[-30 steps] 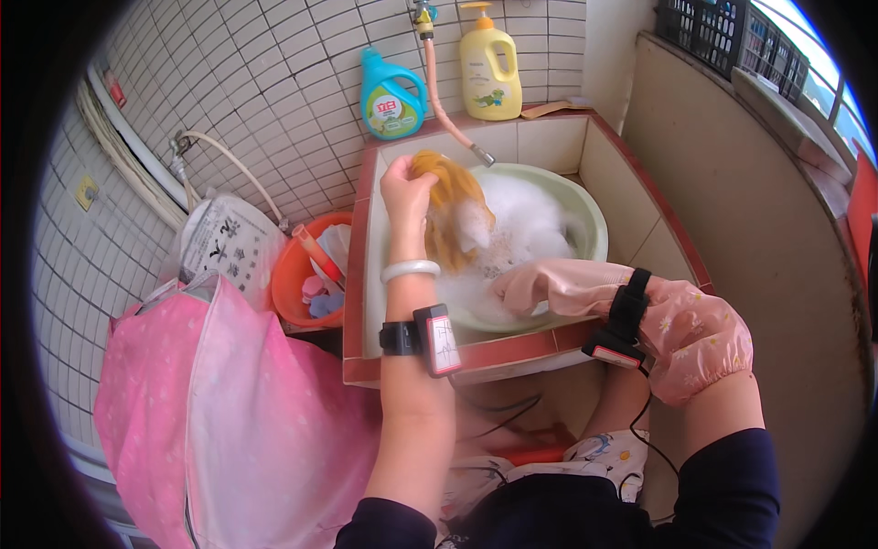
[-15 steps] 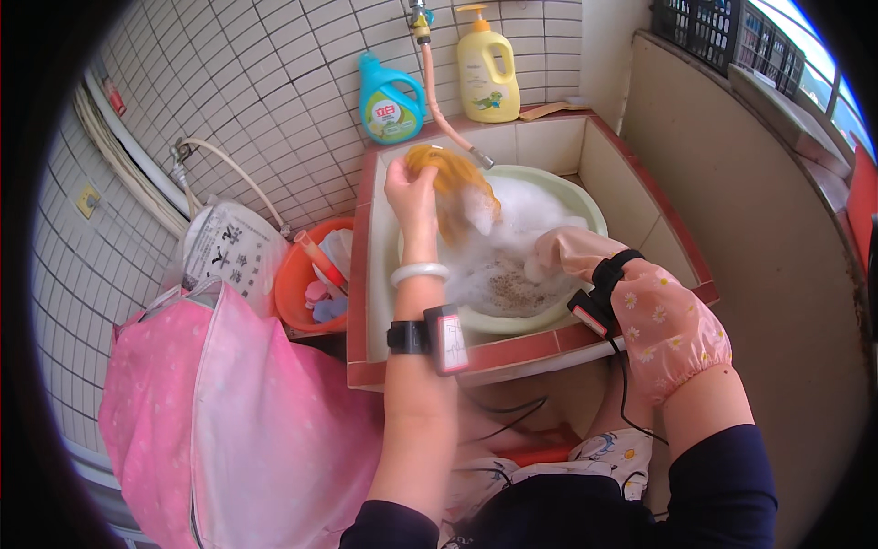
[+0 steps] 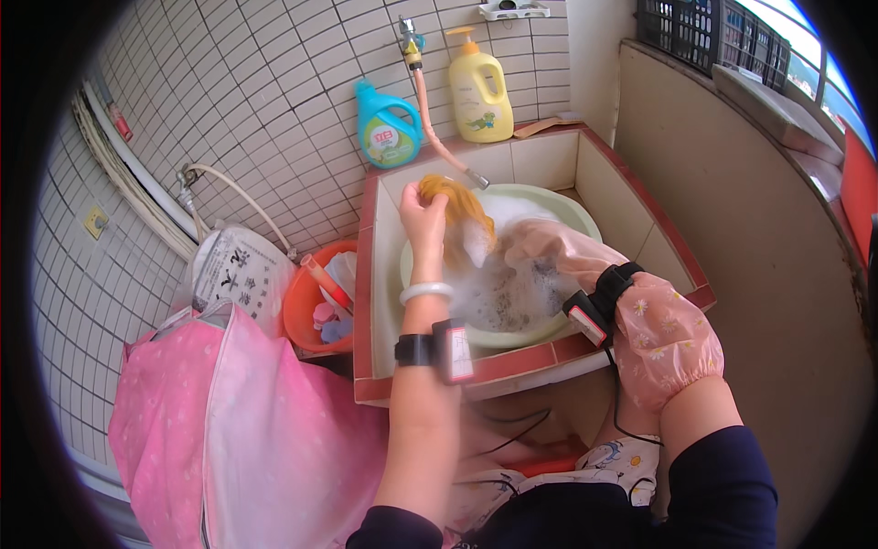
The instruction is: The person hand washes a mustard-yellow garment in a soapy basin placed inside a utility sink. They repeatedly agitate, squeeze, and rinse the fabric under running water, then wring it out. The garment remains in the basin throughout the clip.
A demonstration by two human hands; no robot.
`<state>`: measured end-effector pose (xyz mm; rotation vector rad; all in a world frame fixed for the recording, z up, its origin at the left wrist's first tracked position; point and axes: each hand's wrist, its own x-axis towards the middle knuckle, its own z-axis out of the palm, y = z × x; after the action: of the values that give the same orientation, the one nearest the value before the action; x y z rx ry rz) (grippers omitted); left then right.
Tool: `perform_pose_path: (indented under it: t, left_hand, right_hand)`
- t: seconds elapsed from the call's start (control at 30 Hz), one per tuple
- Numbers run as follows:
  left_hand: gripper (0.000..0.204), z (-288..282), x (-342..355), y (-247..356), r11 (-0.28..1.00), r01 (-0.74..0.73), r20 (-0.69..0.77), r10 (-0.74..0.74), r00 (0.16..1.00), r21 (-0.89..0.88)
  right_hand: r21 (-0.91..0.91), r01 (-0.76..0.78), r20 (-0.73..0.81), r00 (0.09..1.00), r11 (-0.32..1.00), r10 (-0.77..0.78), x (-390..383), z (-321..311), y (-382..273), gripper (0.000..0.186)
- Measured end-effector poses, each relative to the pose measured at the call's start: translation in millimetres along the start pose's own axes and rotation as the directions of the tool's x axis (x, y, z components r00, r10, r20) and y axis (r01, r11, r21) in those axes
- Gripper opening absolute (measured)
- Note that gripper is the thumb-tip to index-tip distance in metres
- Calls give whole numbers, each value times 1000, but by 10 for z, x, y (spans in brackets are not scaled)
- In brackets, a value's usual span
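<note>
A bunched mustard-yellow cloth (image 3: 462, 209) with white foam on its lower part hangs over a pale green basin (image 3: 585, 212) of suds. My left hand (image 3: 425, 220), bare, is closed on the cloth's upper left part. My right hand (image 3: 540, 245) wears a long pink glove with a daisy-printed cuff and reaches over the foam, close to the cloth's lower right side. Its fingers are lost against suds and glove folds, so I cannot make out whether they grip anything. Grey, bubbly water (image 3: 517, 297) shows in front of the hands.
The basin stands in a tiled sink with a red-brown rim (image 3: 366, 302). On the back ledge are a teal bottle (image 3: 389, 128), a yellow pump bottle (image 3: 482, 96) and a hanging pink hose (image 3: 430, 128). At left stand an orange bucket (image 3: 302, 316) and a pink cover (image 3: 247, 412).
My right hand has moved left across the basin, nearer the cloth. The left hand keeps hold of the cloth, which is more bunched now. The view has shifted slightly, so everything sits lower.
</note>
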<state>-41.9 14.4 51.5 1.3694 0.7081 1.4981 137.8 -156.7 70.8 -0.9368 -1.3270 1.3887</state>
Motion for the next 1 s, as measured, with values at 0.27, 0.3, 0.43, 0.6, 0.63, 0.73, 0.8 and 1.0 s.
perform_pose_path:
  t: [0.27,0.3,0.43,0.6,0.63,0.73,0.8,1.0]
  left_hand:
    - [35,-8,7,-65,926,-82,-56,110,992,367]
    - [38,-9,-17,-26,876,-93,-58,136,989,473]
    - [40,-36,-89,184,563,27,-9,-35,999,826]
    - [60,-67,-62,133,605,82,285,-485,827,792]
    - [66,-77,-84,53,668,124,345,-524,779,734]
    - [69,-94,-100,-188,754,236,428,-568,703,613]
    - [65,-118,-73,-262,763,301,424,-589,688,572]
    - [27,-171,-2,-329,878,410,298,-334,894,-248]
  right_hand:
    - [-154,-67,-27,998,986,63,488,59,59,49]
    - [-48,33,8,999,998,-33,566,57,185,40]
    - [-237,229,-191,942,944,-276,734,-332,716,20]
    - [-929,91,-172,753,360,-635,704,-753,1042,18]
    - [-505,34,-552,755,862,-354,672,-754,1042,15]
    - [-571,-227,-715,610,789,-341,565,-673,951,13]
    - [-364,66,-742,582,929,-332,461,-571,909,18]
    - [-323,54,-598,762,945,-248,540,-551,565,24]
